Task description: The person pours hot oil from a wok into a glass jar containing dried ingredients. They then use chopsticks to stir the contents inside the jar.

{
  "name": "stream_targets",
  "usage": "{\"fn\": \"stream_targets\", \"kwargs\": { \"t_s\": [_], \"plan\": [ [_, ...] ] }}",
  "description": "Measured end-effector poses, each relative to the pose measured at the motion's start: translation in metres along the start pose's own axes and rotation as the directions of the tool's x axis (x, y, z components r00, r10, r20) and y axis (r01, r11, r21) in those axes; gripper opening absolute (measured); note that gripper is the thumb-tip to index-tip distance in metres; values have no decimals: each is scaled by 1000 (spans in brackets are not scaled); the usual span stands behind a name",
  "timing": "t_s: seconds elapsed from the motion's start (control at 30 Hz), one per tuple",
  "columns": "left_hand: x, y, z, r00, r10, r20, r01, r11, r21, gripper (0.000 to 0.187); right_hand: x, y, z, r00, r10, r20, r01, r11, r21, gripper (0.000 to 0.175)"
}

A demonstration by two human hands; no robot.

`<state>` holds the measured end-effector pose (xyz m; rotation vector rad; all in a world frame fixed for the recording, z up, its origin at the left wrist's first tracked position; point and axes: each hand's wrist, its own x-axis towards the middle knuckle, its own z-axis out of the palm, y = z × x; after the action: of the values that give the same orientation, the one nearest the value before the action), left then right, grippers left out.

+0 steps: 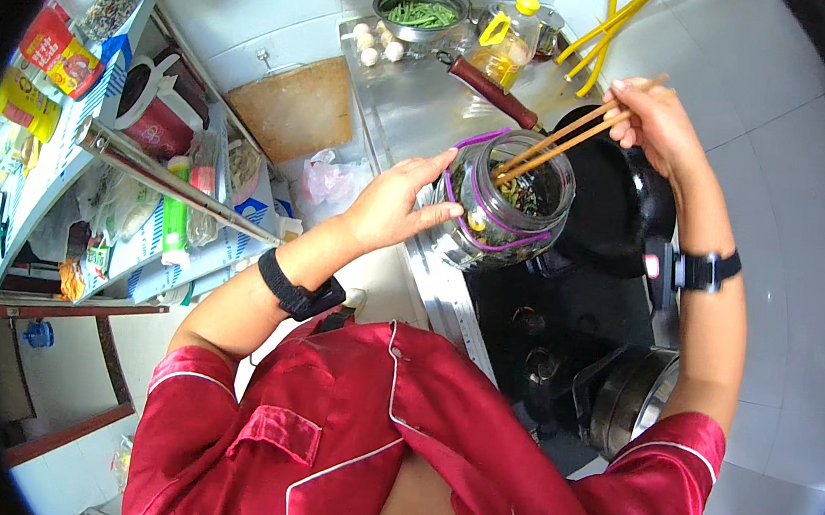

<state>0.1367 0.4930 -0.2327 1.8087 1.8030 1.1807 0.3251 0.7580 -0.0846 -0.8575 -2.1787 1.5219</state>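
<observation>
A wide glass jar (501,214) with a purple cord handle stands tilted at the near edge of the counter by the stove. Dark, leafy bits of food (521,193) lie inside it. My left hand (412,201) steadies the jar from the left, thumb and fingers against the glass and cord. A pair of wooden chopsticks (572,138) is held in my right hand (649,120), their tips down inside the jar's mouth. Just right of the jar is a black wok (618,204), partly hidden by the jar and my right hand; a dark red handle (494,93) sticks out behind the jar.
Behind sit a metal bowl of green beans (421,14), several garlic bulbs (370,46) and an oil jug (505,45). Yellow hoses (605,36) run down the wall. A steel pot (631,405) is on the black stove (519,321). Loaded shelves (101,172) stand left.
</observation>
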Motion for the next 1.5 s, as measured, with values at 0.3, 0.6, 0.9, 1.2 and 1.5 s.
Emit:
{"fn": "stream_targets", "kwargs": {
  "t_s": [0.3,0.6,0.9,1.2,1.5],
  "plan": [
    [1,-5,2,998,67,-22,-67,998,-22,73,-62,3,69,818,-513,261,574,693,-436,16],
    [5,-8,-5,995,91,36,-91,996,9,75,-44,14,70,920,-330,211,389,826,-408,18],
    [10,-13,-14,987,134,94,-136,991,15,74,-38,7,61,936,-167,309,309,811,-497,23],
    [22,-18,-19,981,141,133,-133,989,-63,69,50,-75,22,982,84,170,21,842,-539,30],
    [14,-24,-17,978,191,90,-188,981,-37,67,95,-38,101,808,478,344,-138,721,-678,28]
  ]
}}
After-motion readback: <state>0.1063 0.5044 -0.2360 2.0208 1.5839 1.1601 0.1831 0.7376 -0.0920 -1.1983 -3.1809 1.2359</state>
